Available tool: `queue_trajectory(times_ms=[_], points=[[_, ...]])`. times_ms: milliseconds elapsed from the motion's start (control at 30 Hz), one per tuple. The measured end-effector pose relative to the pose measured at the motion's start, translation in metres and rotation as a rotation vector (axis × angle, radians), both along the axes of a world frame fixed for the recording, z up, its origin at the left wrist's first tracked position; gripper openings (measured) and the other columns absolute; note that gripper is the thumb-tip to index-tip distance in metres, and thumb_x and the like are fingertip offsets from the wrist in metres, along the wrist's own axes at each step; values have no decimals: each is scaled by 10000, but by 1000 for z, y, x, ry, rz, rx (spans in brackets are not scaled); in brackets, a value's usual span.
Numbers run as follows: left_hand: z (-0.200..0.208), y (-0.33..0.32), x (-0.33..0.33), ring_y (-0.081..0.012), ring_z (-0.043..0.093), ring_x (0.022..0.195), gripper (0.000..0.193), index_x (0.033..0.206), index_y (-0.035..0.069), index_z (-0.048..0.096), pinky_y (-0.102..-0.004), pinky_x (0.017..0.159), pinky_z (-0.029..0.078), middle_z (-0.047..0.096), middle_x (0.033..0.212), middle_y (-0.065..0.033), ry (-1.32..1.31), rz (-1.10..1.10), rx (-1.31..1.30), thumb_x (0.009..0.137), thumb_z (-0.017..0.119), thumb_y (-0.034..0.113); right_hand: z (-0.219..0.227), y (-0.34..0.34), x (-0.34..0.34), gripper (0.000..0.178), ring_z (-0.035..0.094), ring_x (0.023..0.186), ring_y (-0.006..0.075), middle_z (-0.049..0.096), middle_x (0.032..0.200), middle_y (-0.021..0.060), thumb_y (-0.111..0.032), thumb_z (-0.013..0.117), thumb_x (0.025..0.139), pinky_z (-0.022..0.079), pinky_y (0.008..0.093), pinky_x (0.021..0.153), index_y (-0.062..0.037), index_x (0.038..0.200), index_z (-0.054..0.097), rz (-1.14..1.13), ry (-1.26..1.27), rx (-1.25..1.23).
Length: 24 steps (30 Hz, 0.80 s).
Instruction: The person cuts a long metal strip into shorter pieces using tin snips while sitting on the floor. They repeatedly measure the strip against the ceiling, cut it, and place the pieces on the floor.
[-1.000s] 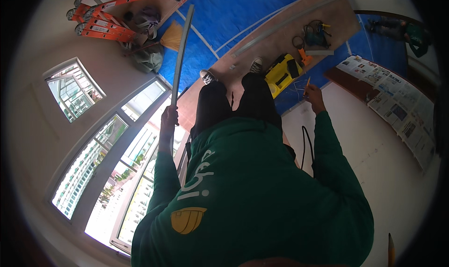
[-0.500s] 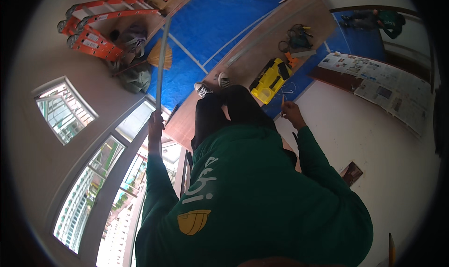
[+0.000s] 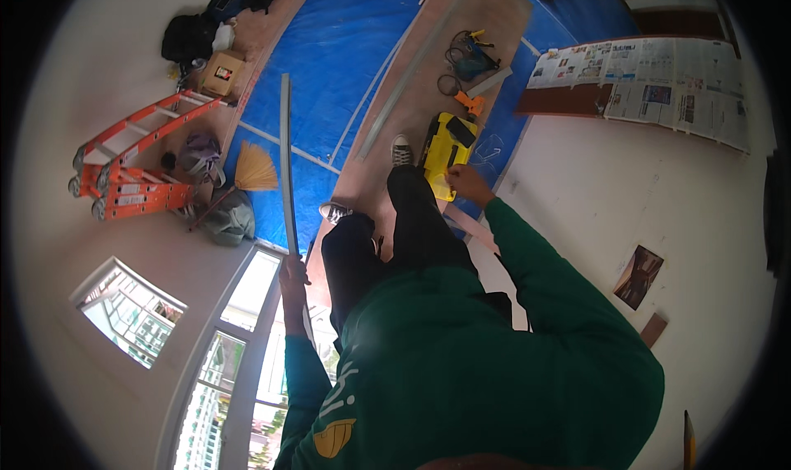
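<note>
My left hand (image 3: 294, 279) is wrapped round the lower end of a long grey metal channel (image 3: 286, 157), which rises upright past the blue floor sheet. My right hand (image 3: 471, 187) is closed in a pinch beside the near end of a yellow and black toolbox (image 3: 447, 144). Between its fingers is a thin yellowish pencil, mostly hidden now and plainer in the earlier frame. The toolbox lies on the brown plank platform (image 3: 375, 186) where my feet stand apart.
Another metal strip (image 3: 416, 66) lies along the platform. Beyond the toolbox are an orange tool (image 3: 468, 102) and a dark tool bag (image 3: 474, 56). Orange ladder (image 3: 148, 194), broom (image 3: 255, 169) and cardboard box (image 3: 221, 73) stand left. A newspaper-covered board (image 3: 643, 79) is at right.
My view has swung, and my feet are wider apart. My right hand has moved left, closer to the toolbox. The metal channel stays in my left hand, now lower in view.
</note>
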<state>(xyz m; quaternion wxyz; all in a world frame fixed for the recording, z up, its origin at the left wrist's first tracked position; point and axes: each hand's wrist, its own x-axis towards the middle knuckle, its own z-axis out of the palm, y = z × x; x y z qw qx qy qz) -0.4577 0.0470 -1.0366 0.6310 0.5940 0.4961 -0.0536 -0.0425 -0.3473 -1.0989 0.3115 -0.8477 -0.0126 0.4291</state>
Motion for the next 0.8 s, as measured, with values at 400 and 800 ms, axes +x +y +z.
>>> queue_trajectory(times_ms=[400, 800], points=[[-163, 59, 217, -312, 641, 778, 501, 1214, 0, 668, -459, 757, 511, 663, 879, -183, 107, -579, 329, 1176, 532, 481, -264, 63, 106, 306, 754, 1034, 489, 765, 1054, 325, -208, 626, 985, 588, 594, 922, 60, 985, 773, 222, -72, -112], [-355, 75, 306, -255, 657, 744, 524, 1227, 3, 682, -441, 714, 510, 677, 841, -131, -41, -669, 483, 1137, 606, 514, -511, 41, 175, 269, 759, 1067, 475, 754, 1172, 314, -177, 661, 968, 605, 559, 912, 63, 1040, 758, 1011, -506, -348]])
